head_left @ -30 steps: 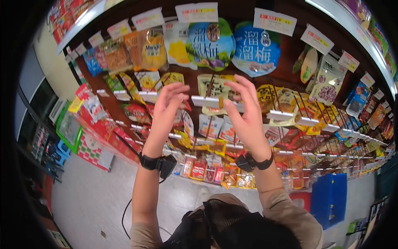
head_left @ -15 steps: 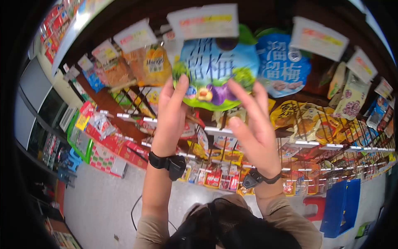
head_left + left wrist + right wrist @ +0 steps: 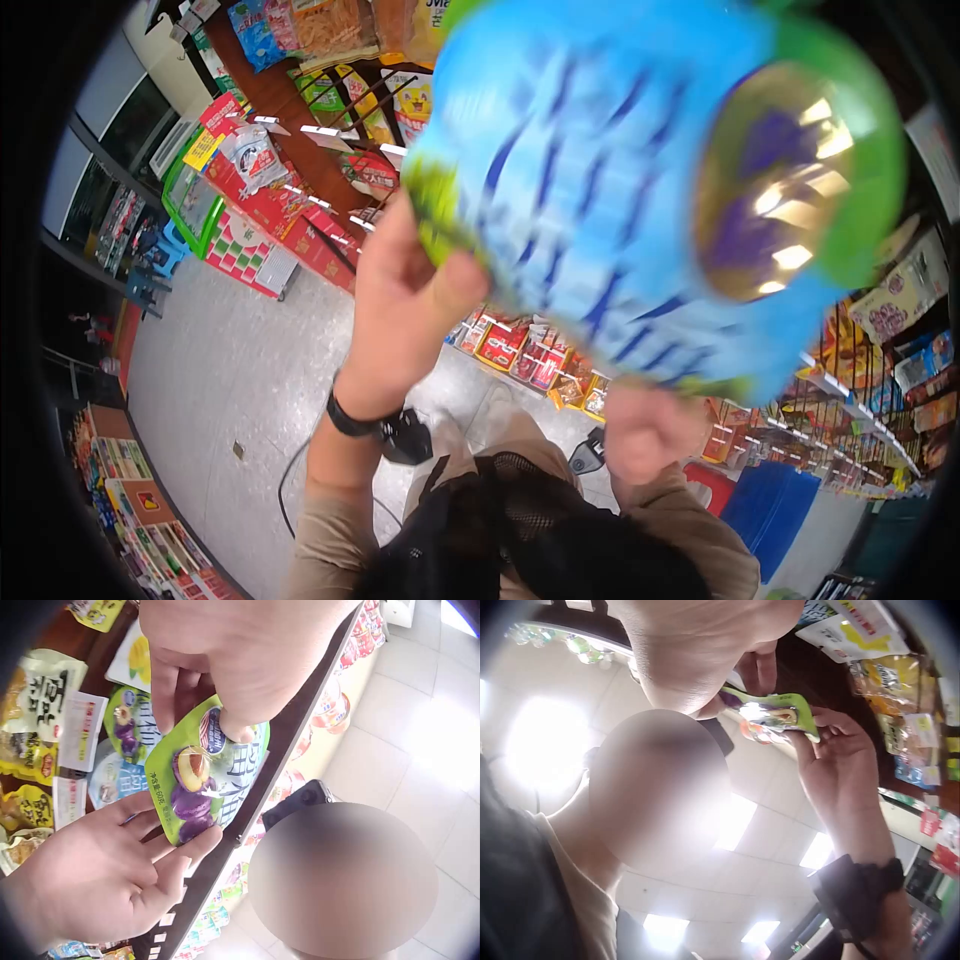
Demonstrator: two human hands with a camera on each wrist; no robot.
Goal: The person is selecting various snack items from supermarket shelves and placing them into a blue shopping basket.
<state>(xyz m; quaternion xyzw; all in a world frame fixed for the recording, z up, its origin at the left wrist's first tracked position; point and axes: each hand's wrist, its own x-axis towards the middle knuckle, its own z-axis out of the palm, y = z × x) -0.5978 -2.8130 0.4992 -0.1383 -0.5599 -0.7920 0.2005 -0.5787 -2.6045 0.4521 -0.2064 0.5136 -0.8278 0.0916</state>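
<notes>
A blue and green pouch of dried plums point(image 3: 600, 190) is held up close to the head camera, off the rack. My left hand point(image 3: 400, 310) pinches its left edge, the thumb in front. At the lower edge my right hand point(image 3: 645, 430) holds the pouch, most of its fingers hidden behind it. The left wrist view shows plums printed on the pouch point(image 3: 195, 787), my left hand point(image 3: 232, 652) at its upper end and my right hand point(image 3: 105, 877) at its lower end. In the right wrist view the pouch point(image 3: 780, 712) is seen nearly edge-on between both hands.
Behind the pouch, the rack carries hanging snack bags point(image 3: 320, 30) on metal hooks. More plum pouches point(image 3: 131, 724) hang there behind price tags point(image 3: 82, 731). A blue bin point(image 3: 770, 515) stands on the floor to the right, a green-rimmed freezer point(image 3: 195, 200) to the left.
My hands went from holding nothing before the rack to touching the hanging plum pouch. Now they hold it off the rack, closer to the head, and it is turned at a slant.
</notes>
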